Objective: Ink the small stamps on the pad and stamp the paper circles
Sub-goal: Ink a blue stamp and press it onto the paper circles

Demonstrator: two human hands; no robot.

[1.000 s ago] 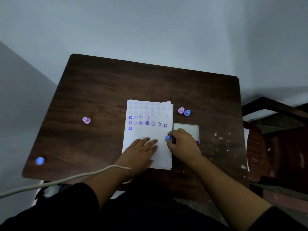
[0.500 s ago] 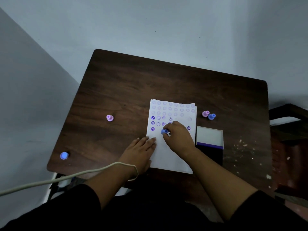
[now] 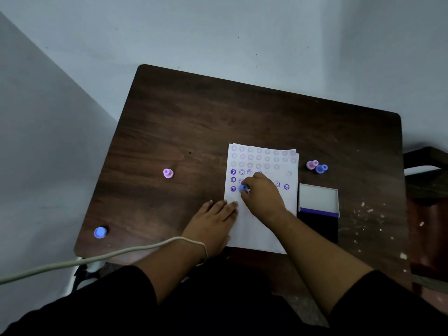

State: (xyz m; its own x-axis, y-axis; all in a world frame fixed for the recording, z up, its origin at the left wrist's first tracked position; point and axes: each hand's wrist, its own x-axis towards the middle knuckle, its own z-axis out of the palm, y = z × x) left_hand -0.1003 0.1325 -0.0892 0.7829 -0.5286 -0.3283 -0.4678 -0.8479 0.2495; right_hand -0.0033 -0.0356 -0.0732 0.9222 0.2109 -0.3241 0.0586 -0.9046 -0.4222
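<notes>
A white sheet of paper (image 3: pixel 257 229) with rows of printed circles lies on the dark wooden table (image 3: pixel 194 122). Several circles in the lower rows carry purple stamp marks. My right hand (image 3: pixel 263 194) pinches a small blue stamp (image 3: pixel 243 188) and holds it down on the paper near its left edge, beside a stamped circle. My left hand (image 3: pixel 213 221) lies flat, fingers apart, on the paper's left edge. The open ink pad (image 3: pixel 318 198) sits just right of the paper.
A pink stamp (image 3: pixel 168 173) stands left of the paper and a blue stamp (image 3: pixel 100 232) sits near the table's front left corner. A pink stamp (image 3: pixel 312 164) and a blue stamp (image 3: pixel 321 168) stand together behind the ink pad. A grey cable (image 3: pixel 72 263) crosses my left wrist.
My right hand carried the blue stamp from beside the ink pad leftward across the paper to its left columns. My left hand stayed on the paper. The camera view shifted left.
</notes>
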